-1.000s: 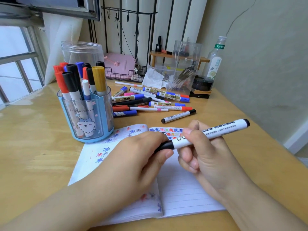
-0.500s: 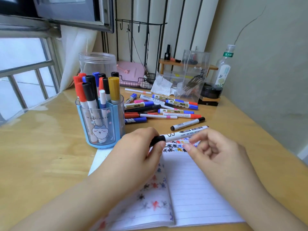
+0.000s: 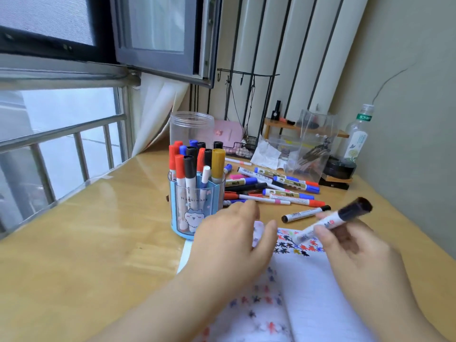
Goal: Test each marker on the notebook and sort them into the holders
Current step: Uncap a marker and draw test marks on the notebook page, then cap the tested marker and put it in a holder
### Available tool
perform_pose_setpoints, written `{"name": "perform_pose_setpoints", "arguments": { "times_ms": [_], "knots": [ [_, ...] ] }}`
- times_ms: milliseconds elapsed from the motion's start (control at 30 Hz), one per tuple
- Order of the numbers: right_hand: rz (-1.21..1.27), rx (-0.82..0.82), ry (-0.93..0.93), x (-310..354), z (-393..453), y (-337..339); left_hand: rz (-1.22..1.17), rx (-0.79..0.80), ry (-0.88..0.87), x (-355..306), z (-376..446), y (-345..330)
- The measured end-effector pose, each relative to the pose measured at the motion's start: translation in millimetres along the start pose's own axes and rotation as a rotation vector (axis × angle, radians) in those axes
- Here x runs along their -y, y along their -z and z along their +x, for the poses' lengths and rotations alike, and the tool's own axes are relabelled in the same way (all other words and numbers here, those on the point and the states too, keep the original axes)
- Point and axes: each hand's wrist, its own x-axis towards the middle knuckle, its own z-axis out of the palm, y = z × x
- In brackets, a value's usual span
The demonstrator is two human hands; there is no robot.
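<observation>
My right hand point(image 3: 355, 253) pinches a white marker with a black end point(image 3: 328, 222). That black end points up and right, and its lower end is over the coloured marks at the top of the open notebook point(image 3: 311, 292). My left hand point(image 3: 232, 240) hovers palm down over the notebook's left page, clear of the marker. Its fingers are hidden behind its back, so I cannot tell whether it holds anything. The blue holder point(image 3: 177, 218), packed with several red, black, blue and gold markers, stands just beyond it. Behind that stands a clear jar point(image 3: 191, 129).
Several loose markers point(image 3: 283, 187) lie in a pile on the wooden table point(image 3: 86, 243) past the notebook, with one black-capped marker point(image 3: 306, 213) nearest it. A clear box point(image 3: 313, 141), crumpled tissue point(image 3: 267, 153) and bottle point(image 3: 357, 139) stand at the back right. A window runs along the left.
My left hand has let go of the marker's black end and drawn left. My right hand now grips the marker and has tilted it down toward the page. The view rose.
</observation>
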Motion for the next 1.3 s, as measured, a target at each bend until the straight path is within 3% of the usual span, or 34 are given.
{"name": "perform_pose_setpoints", "arguments": {
  "times_ms": [100,200,467,800,933,1100,1200,1300],
  "knots": [
    [0.222,0.039,-0.085,23,22,-9,0.103,-0.078,0.228,12,8,3],
    [0.326,0.103,-0.059,42,51,-22,0.193,-0.041,0.33,19,13,10],
    [0.337,0.237,-0.006,58,94,-63,0.307,0.006,0.374,23,18,20],
    [0.315,0.255,-0.068,63,105,-58,0.343,0.026,0.463,30,25,37],
    [0.233,0.358,-0.08,68,103,-63,0.273,0.038,0.461,43,25,51],
    [0.091,0.425,-0.016,79,97,-73,0.035,-0.19,0.519,75,9,48],
    [0.004,0.456,-0.014,86,97,-79,-0.163,-0.295,0.443,82,-3,26],
    [-0.005,0.493,-0.045,88,96,-86,-0.194,-0.293,0.368,84,-8,14]
  ]
}}
